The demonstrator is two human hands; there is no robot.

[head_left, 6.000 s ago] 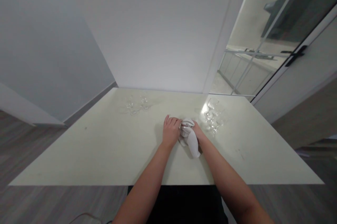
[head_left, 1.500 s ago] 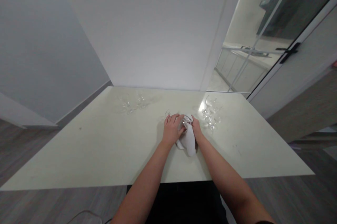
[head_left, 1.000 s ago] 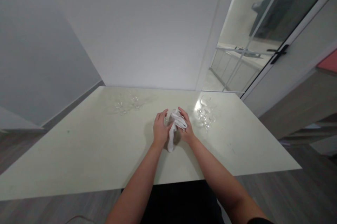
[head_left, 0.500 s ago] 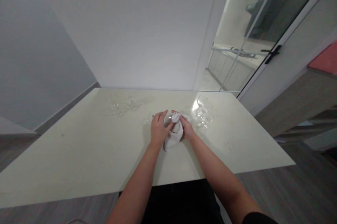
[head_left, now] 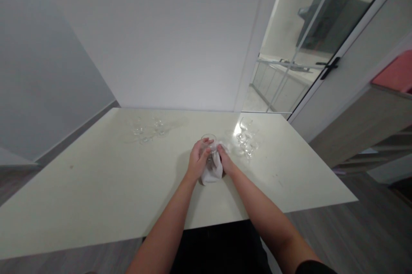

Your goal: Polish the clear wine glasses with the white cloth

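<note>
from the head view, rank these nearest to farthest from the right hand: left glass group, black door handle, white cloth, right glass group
From the right hand:
1. White cloth, in its grip
2. Right glass group, just beyond it
3. Left glass group, across the table
4. Black door handle, off the table, far right

Light on my feed: dim, flat, cool-grey overall. Bright glare spot on the table (head_left: 112, 188), right of centre, by the clear glasses (head_left: 246, 139); I can't see the source. Pale glow low on the wall (head_left: 193, 72), fading darker toward the upper left. Soft shadows beside both forearms. Glasses wash out against the pale top, edges hard to read. Whole frame soft, slightly grainy. Wide-angle stretch at left and right edges. Lower right corner darkest, detail muddy.
</note>
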